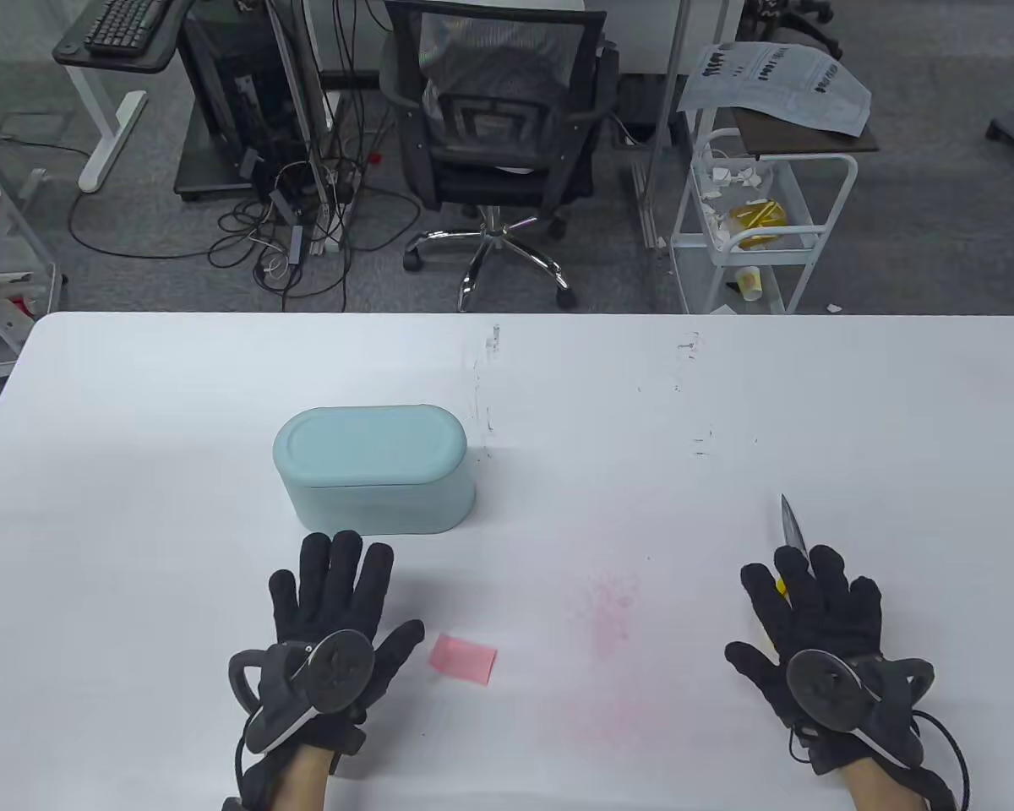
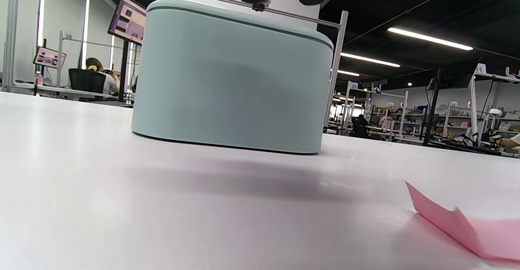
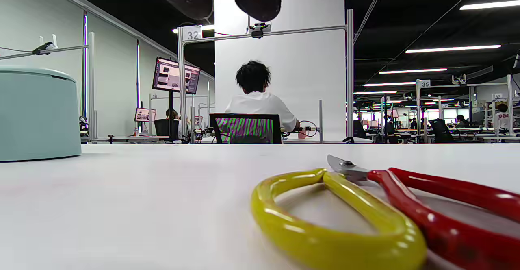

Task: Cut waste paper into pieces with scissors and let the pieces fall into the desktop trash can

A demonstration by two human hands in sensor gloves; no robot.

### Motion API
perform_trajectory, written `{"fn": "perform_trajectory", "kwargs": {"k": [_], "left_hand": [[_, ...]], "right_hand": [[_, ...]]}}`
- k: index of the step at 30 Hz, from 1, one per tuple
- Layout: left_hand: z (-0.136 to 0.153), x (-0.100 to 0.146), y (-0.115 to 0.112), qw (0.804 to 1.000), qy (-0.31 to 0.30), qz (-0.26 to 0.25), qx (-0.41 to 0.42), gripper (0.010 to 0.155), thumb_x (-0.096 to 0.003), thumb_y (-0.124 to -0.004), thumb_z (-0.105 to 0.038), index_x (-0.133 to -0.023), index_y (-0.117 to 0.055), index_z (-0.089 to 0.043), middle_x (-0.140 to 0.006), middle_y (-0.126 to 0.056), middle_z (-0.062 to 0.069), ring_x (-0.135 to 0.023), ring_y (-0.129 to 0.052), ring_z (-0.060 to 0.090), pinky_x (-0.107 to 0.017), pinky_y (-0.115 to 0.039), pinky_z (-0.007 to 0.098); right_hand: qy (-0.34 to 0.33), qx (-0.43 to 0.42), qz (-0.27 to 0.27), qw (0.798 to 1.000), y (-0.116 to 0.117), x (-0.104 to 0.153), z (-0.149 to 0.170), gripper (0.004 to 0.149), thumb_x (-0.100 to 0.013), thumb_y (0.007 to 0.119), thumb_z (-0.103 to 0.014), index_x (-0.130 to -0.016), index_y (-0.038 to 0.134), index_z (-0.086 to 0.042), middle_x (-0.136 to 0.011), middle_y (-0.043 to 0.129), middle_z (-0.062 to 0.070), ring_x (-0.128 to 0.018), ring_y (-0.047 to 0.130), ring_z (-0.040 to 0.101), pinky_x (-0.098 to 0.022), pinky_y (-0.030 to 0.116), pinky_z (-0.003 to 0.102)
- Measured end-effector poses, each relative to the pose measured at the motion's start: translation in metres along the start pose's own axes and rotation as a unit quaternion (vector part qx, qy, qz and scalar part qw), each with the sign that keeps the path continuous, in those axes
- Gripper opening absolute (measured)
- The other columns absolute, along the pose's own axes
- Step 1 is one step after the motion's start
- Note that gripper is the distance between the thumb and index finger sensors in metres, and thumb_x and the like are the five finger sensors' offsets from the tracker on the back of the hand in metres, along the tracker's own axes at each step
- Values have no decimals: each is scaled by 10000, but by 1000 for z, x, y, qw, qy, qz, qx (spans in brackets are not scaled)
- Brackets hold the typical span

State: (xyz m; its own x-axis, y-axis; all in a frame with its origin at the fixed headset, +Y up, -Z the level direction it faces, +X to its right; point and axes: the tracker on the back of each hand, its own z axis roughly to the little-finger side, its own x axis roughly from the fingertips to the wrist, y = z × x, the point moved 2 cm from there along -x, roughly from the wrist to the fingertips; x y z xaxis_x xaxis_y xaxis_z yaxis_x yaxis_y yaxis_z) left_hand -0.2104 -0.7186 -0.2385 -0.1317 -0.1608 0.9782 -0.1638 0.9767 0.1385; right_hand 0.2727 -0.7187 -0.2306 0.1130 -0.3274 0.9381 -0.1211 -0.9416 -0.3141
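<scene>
A pale blue oval trash can [image 1: 375,477] with its lid closed stands on the white table [image 1: 558,389]; it fills the left wrist view [image 2: 231,83]. My left hand [image 1: 329,617] lies flat and open just in front of it, holding nothing. A small pink paper [image 1: 463,658] lies right of that hand, also seen low in the left wrist view [image 2: 467,225]. The scissors [image 3: 365,209], one yellow and one red handle, lie on the table under my right hand [image 1: 811,617], whose fingers are spread flat over them; only the blade tip [image 1: 790,524] sticks out beyond the fingers.
A faint pink stain [image 1: 604,625] marks the table between my hands. Beyond the far edge stand an office chair [image 1: 498,135], a white trolley [image 1: 756,220] and a computer tower with cables [image 1: 253,110].
</scene>
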Motion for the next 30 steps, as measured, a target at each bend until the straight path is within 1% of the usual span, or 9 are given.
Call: {"fn": "perform_trajectory", "kwargs": {"k": [12,15,20,23,24,25,28,30], "left_hand": [[1,-1,-1,1000,0,1,5,852,-445,-505,-782,-1172,-363,-360,-1277,-313,29,-1187,-242,342,-790,-291,632],[3,0,1,1000,4,-7,13,832,-446,-505,-778,-1166,-387,-379,-1275,-332,26,-1187,-255,338,-789,-299,633],[8,0,7,999,13,-17,28,836,-444,-502,-782,-1166,-408,-371,-1275,-342,30,-1187,-263,340,-789,-306,630],[17,2,19,996,31,-50,60,839,-449,-509,-776,-1166,-431,-348,-1270,-378,37,-1186,-301,334,-801,-334,598],[23,3,24,994,45,-63,77,836,-454,-510,-770,-1165,-441,-336,-1266,-394,81,-1184,-319,336,-802,-346,589],[27,3,27,992,54,-72,90,838,-453,-518,-763,-1164,-456,-323,-1265,-408,82,-1184,-334,339,-805,-352,585],[50,0,39,977,87,-94,170,846,-461,-528,-757,-1163,-471,-288,-1259,-426,84,-1176,-368,363,-802,-371,584],[66,-4,45,963,107,-104,226,849,-467,-522,-762,-1166,-463,-284,-1259,-423,92,-1173,-385,381,-800,-374,592]], "right_hand": [[4,-6,8,1000,-2,0,2,836,-298,452,-785,-1045,477,-411,-1138,434,-20,-1092,369,392,-700,369,711],[8,-5,8,1000,-3,0,3,836,-297,451,-786,-1045,476,-412,-1139,432,-21,-1092,368,392,-701,371,709],[10,-6,8,1000,-3,0,5,838,-299,452,-785,-1046,479,-407,-1138,437,-20,-1091,373,394,-700,374,709],[11,-6,4,1000,-2,0,6,837,-299,453,-785,-1045,480,-407,-1137,437,-19,-1090,374,396,-700,375,709],[12,-6,3,1000,-2,0,6,837,-299,453,-785,-1045,483,-406,-1137,439,-19,-1090,373,395,-700,375,708],[12,-7,2,1000,-2,1,6,837,-299,452,-785,-1045,480,-407,-1137,438,-20,-1090,375,394,-700,375,709],[11,-8,1,1000,-2,1,6,837,-299,453,-784,-1046,480,-405,-1136,440,-19,-1090,375,394,-699,376,709],[12,-10,0,1000,-2,1,6,838,-299,454,-784,-1045,480,-405,-1136,442,-19,-1089,376,396,-699,376,709]]}}
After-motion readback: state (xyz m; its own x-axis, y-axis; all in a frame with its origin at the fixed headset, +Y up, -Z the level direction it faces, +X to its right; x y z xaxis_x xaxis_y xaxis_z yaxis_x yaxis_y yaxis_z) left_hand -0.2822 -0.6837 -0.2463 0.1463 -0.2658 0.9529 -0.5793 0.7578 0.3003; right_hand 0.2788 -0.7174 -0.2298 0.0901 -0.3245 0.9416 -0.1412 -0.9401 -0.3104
